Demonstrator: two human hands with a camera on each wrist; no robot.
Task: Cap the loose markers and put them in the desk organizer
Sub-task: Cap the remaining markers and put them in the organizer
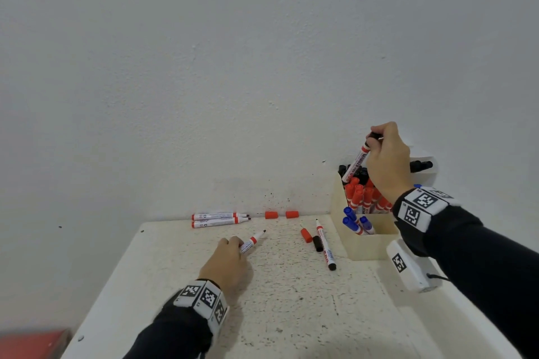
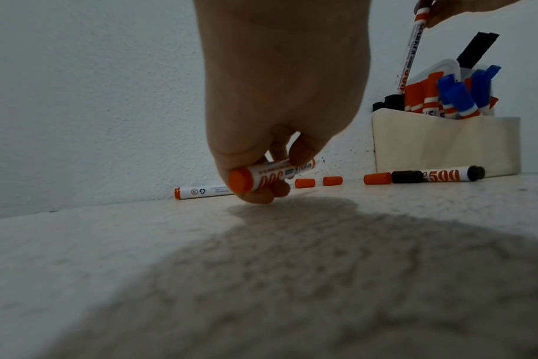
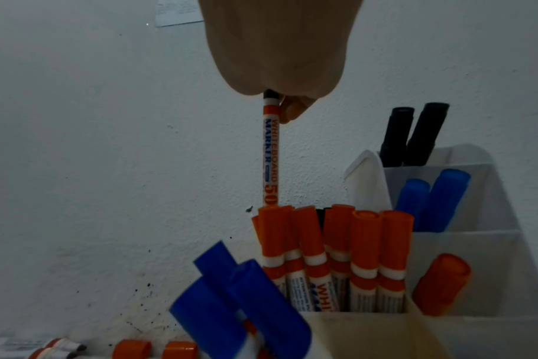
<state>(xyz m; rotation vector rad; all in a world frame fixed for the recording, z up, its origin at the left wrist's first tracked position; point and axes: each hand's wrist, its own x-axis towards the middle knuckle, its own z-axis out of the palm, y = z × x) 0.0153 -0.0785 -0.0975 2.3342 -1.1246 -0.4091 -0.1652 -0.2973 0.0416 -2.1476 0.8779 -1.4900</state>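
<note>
My left hand (image 1: pixel 237 243) grips an uncapped red-banded marker (image 1: pixel 252 240) low over the table; its orange butt end (image 2: pixel 240 181) faces the wrist camera. My right hand (image 1: pixel 372 140) pinches the black-capped top of a marker (image 1: pixel 357 163) held upright over the cream desk organizer (image 1: pixel 367 245), its lower end (image 3: pixel 271 194) dipping behind the orange caps. Two uncapped markers (image 1: pixel 218 219) lie by the wall, with two red caps (image 1: pixel 271 215) beside them. Left of the organizer lie a red cap (image 1: pixel 306 235), a black cap (image 1: pixel 317 243) and another uncapped marker (image 1: pixel 325 245).
The organizer holds several orange-, blue- and black-capped markers (image 3: pixel 366 243). A white tagged device (image 1: pixel 408 265) sits on the table under my right forearm. A red object (image 1: pixel 32 344) shows beyond the table's left edge. The wall stands right behind the table.
</note>
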